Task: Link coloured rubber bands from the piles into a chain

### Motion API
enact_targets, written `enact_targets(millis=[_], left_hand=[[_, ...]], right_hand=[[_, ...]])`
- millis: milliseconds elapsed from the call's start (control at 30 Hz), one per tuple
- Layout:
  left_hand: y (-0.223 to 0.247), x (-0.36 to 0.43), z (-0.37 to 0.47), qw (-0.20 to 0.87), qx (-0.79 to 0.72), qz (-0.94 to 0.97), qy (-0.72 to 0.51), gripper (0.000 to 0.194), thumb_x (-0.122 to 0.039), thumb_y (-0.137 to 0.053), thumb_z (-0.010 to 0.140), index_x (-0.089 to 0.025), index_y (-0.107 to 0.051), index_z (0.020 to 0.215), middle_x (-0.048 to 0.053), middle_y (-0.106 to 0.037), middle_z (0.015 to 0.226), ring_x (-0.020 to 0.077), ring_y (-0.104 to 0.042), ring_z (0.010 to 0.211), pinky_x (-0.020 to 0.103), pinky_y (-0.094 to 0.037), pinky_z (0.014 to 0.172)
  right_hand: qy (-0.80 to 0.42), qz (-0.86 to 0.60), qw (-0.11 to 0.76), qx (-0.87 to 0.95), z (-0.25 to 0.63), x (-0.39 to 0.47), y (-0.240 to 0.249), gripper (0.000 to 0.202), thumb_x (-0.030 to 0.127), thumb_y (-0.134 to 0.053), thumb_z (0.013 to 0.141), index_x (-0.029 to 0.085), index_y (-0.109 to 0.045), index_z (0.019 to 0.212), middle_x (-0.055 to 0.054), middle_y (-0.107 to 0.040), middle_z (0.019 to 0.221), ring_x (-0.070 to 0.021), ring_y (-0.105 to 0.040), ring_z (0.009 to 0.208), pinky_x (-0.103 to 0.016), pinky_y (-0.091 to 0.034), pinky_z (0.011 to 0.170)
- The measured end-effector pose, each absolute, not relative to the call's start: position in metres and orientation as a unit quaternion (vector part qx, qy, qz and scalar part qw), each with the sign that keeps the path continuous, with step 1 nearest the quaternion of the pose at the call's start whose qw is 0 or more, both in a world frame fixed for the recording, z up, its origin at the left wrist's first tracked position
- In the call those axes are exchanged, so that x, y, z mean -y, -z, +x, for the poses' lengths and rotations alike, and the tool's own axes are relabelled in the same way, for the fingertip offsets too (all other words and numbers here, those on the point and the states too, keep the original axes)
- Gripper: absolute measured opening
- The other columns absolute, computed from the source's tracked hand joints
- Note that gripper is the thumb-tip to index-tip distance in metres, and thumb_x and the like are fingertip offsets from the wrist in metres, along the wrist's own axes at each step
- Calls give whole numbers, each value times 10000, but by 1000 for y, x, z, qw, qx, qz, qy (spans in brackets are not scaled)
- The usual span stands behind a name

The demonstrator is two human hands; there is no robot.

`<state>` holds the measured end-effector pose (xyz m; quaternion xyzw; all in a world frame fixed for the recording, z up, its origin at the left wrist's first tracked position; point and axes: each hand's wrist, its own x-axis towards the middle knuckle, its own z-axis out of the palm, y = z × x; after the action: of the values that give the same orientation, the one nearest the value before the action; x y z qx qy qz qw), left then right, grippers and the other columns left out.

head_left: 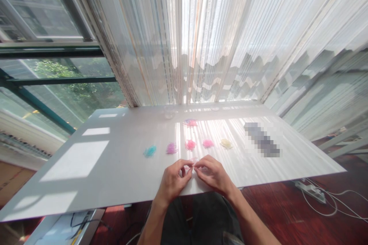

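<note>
My left hand (174, 179) and my right hand (213, 173) meet over the near edge of the table. Thumb and forefinger are pinched on each, the fingertips almost touching. What they pinch is too small to make out. Just beyond the fingertips lie some thin pinkish strands (194, 159). Farther off is a row of small heaps of thin strands or loops: a teal heap (150, 151), a purple heap (171, 148), a red heap (190, 145), a pink heap (208, 143) and a pale yellow heap (226, 144). Behind the row sits a mixed pink and violet heap (191, 123).
A blurred-out dark object (262, 139) rests on the right of the white table (126, 168). Near the back edge stands a clear round item (169, 115). Sheer curtains (195, 38) hang behind. A power strip (310, 191) with cables lies on the floor at right; an open drawer (94, 218) is lower left.
</note>
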<state>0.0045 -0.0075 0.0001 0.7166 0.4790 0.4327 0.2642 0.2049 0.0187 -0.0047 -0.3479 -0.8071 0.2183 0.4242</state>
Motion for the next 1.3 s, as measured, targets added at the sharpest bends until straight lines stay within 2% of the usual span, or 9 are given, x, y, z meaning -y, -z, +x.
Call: enact_targets(millis=[967,1300], left_hand=[[0,6,4,254,-494,712,-429,156,-243,-645,915,-221,-741,1036,15,-779,915,115,-632,619,212,-533,615],[0,6,4,236,-499,716,-427,153,-244,-630,930,-224,-730,1044,15,-770,914,117,-625,611,218,-533,608]], right_hand=[[-271,-414,426,757,206,-18,-1,107,270,-655,909,212,-725,852,-29,-684,776,-169,-624,688,-270,-513,622],[-251,-500,456,692,233,-28,-14,224,409,-643,903,215,-735,840,-42,-751,815,-192,-654,703,-305,-540,680]])
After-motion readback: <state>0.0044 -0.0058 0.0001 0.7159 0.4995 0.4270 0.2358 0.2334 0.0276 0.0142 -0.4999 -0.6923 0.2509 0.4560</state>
